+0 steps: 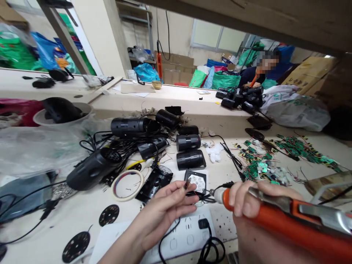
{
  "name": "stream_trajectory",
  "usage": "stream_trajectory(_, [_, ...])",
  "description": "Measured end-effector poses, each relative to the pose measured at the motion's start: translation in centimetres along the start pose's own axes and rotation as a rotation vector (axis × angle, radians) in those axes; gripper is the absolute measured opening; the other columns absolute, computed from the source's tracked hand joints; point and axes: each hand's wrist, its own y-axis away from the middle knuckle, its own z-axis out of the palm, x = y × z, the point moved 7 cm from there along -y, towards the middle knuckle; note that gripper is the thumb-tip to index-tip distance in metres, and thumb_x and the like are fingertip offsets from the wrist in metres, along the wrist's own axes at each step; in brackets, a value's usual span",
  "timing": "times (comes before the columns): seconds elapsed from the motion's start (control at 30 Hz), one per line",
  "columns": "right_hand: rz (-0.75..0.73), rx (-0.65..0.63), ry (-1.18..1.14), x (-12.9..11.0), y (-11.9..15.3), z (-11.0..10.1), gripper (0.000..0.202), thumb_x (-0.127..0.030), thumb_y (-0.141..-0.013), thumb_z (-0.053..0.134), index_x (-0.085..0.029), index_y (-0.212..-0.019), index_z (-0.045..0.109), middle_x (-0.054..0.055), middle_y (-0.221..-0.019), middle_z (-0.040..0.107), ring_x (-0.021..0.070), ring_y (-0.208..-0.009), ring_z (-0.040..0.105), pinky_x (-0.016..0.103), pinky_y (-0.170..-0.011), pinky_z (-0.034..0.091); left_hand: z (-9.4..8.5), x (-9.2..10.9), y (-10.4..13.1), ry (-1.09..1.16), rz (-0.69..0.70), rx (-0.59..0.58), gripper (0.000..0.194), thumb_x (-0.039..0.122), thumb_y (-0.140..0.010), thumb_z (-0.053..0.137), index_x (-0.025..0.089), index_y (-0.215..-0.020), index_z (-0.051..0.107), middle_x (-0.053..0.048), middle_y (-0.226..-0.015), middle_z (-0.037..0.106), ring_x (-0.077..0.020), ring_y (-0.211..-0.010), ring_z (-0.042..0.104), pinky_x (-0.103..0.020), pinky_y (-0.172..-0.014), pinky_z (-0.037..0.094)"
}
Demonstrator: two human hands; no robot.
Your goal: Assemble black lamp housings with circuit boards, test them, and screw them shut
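My left hand (172, 200) pinches a small dark piece (188, 183) between thumb and forefinger; its exact kind is too small to make out. In my right hand (247, 205) is an orange electric screwdriver (275, 223), its tip pointing left toward the left hand's fingers. Just behind those fingers lies a square black frame with a white lens plate (198, 180), partly hidden by the hand. A black rectangular housing (156, 182) rests to the left of it. Beneath my left wrist is a white power strip (189, 238) with a black plug in it.
Several black cylindrical housings (189, 159) and tangled cables fill the middle. A masking tape roll (114, 189) lies at left, near dark perforated discs (76, 246). Green circuit boards (297, 150) are heaped at right. Across the bench sits another person (247, 75). A shelf overhangs above.
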Motion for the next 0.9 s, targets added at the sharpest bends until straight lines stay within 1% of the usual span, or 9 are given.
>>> stream_trajectory(0.07, [-0.008, -0.05, -0.01, -0.5, 0.4, 0.9, 0.036, -0.059, -0.079, 0.06, -0.027, -0.066, 0.07, -0.001, -0.046, 0.052, 0.0183, -0.04, 0.047, 0.035, -0.046, 0.043, 0.1, -0.5, 0.0, 0.026, -0.028, -0.005, 0.045, 0.033, -0.056, 0.09, 0.015, -0.09, 0.067, -0.013, -0.113, 0.071, -0.0279, -0.095, 0.07, -0.038, -0.084, 0.056])
stream_trajectory(0.1, [0.003, -0.049, -0.004, -0.6, 0.5, 1.1, 0.033, -0.056, -0.08, 0.061, -0.028, -0.065, 0.07, -0.001, -0.045, 0.052, 0.0184, -0.039, 0.046, 0.035, -0.045, 0.043, 0.1, -0.6, 0.1, 0.034, -0.036, -0.009, 0.045, 0.032, -0.056, 0.09, 0.014, -0.089, 0.067, -0.014, -0.113, 0.071, -0.0281, -0.094, 0.071, -0.038, -0.084, 0.056])
stream_trajectory(0.17, [0.04, -0.036, 0.021, -0.6, 0.6, 1.4, 0.026, -0.052, -0.08, 0.063, -0.03, -0.072, 0.073, -0.001, -0.045, 0.054, 0.0191, -0.039, 0.048, 0.036, -0.045, 0.044, 0.0, -0.8, 0.3, 0.044, -0.038, -0.016, 0.042, 0.031, -0.057, 0.09, 0.013, -0.088, 0.067, -0.014, -0.112, 0.071, -0.0274, -0.092, 0.072, -0.036, -0.084, 0.056])
stream_trajectory(0.27, [0.042, -0.049, 0.008, -1.0, 0.7, 1.8, 0.028, -0.057, -0.078, 0.063, -0.032, -0.081, 0.074, 0.0, -0.047, 0.057, 0.0207, -0.041, 0.051, 0.037, -0.045, 0.045, -0.2, -0.9, 0.6, 0.059, -0.025, -0.014, 0.041, 0.028, -0.059, 0.089, 0.012, -0.089, 0.068, -0.016, -0.11, 0.072, -0.0264, -0.093, 0.072, -0.035, -0.085, 0.056])
stream_trajectory(0.37, [0.036, -0.067, -0.02, -1.4, 0.8, 2.2, 0.031, -0.061, -0.078, 0.061, -0.033, -0.081, 0.075, 0.001, -0.048, 0.058, 0.0211, -0.04, 0.051, 0.037, -0.044, 0.045, -0.4, -1.0, 0.7, 0.062, -0.026, -0.01, 0.042, 0.028, -0.06, 0.089, 0.01, -0.091, 0.068, -0.017, -0.11, 0.072, -0.0274, -0.091, 0.072, -0.035, -0.083, 0.057])
stream_trajectory(0.5, [0.086, -0.091, -0.04, -1.5, 0.8, 2.5, 0.038, -0.067, -0.075, 0.061, -0.032, -0.082, 0.075, 0.001, -0.049, 0.059, 0.0217, -0.042, 0.053, 0.038, -0.046, 0.048, -0.4, -1.0, 0.8, 0.051, -0.016, -0.01, 0.039, 0.026, -0.061, 0.088, 0.009, -0.089, 0.068, -0.018, -0.107, 0.072, -0.0279, -0.09, 0.072, -0.037, -0.085, 0.057])
stream_trajectory(0.6, [0.123, -0.108, -0.064, -1.7, 0.9, 2.8, 0.039, -0.065, -0.076, 0.061, -0.029, -0.083, 0.075, 0.003, -0.054, 0.062, 0.022, -0.048, 0.057, 0.038, -0.052, 0.05, -0.3, -0.9, 0.8, 0.018, 0.0, -0.002, 0.034, 0.026, -0.065, 0.085, 0.009, -0.088, 0.068, -0.017, -0.105, 0.073, -0.0254, -0.092, 0.071, -0.035, -0.089, 0.055])
stream_trajectory(0.73, [0.117, -0.095, -0.105, -2.0, 1.1, 2.8, 0.039, -0.062, -0.079, 0.062, -0.028, -0.091, 0.075, 0.003, -0.057, 0.064, 0.0204, -0.051, 0.057, 0.037, -0.055, 0.05, -0.1, -0.7, 0.8, -0.102, 0.025, -0.01, 0.035, 0.03, -0.07, 0.083, 0.01, -0.095, 0.068, -0.014, -0.105, 0.072, -0.0226, -0.096, 0.069, -0.033, -0.091, 0.053])
stream_trajectory(0.9, [0.132, -0.11, -0.112, -1.6, 1.3, 3.0, 0.038, -0.062, -0.08, 0.062, -0.028, -0.092, 0.074, 0.004, -0.058, 0.065, 0.0204, -0.052, 0.058, 0.035, -0.055, 0.048, 0.1, -0.6, 1.0, -0.141, 0.041, -0.005, 0.043, 0.036, -0.062, 0.087, 0.013, -0.093, 0.069, -0.011, -0.106, 0.072, -0.0209, -0.094, 0.068, -0.033, -0.092, 0.051])
